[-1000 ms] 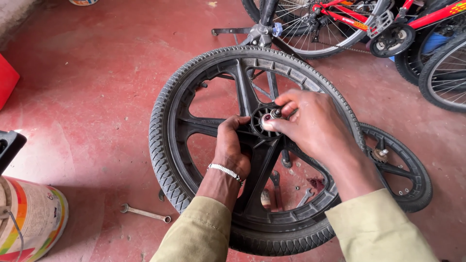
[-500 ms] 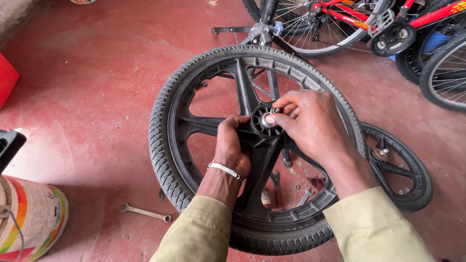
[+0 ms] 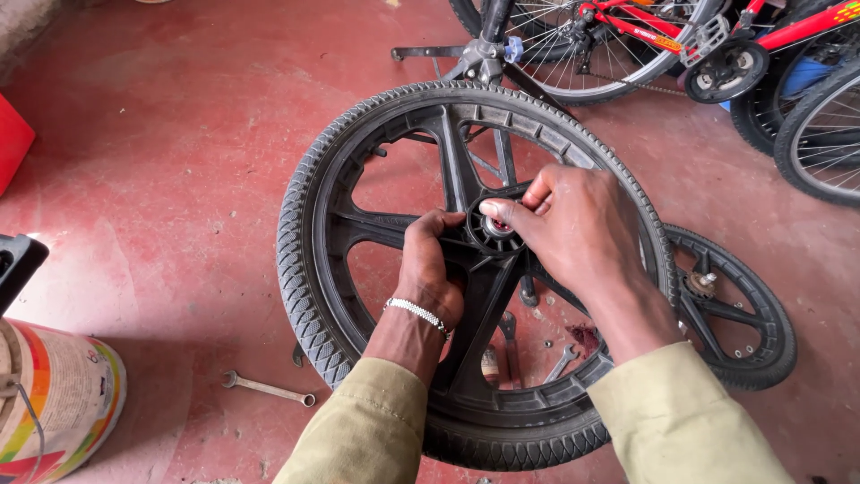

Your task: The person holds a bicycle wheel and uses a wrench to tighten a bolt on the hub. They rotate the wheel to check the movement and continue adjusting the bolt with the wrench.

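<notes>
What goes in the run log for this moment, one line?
left hand steadies spoke | right hand fingertips on hub | black wheel upright on red floor | wrench lies nearby

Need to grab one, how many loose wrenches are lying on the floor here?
2: one wrench on the red floor left of the big wheel, and another wrench seen through its spokes below the right hand. Others may be hidden behind the wheel.

Counting it up: two black plastic-spoke wheels, the big one (image 3: 376, 170) and a smaller one (image 3: 752, 314) behind it; two hands, left (image 3: 430, 269) and right (image 3: 573, 229). One spanner (image 3: 267, 389) on the floor, one paint bucket (image 3: 58, 408); one red bike (image 3: 681, 36) at the top.
</notes>
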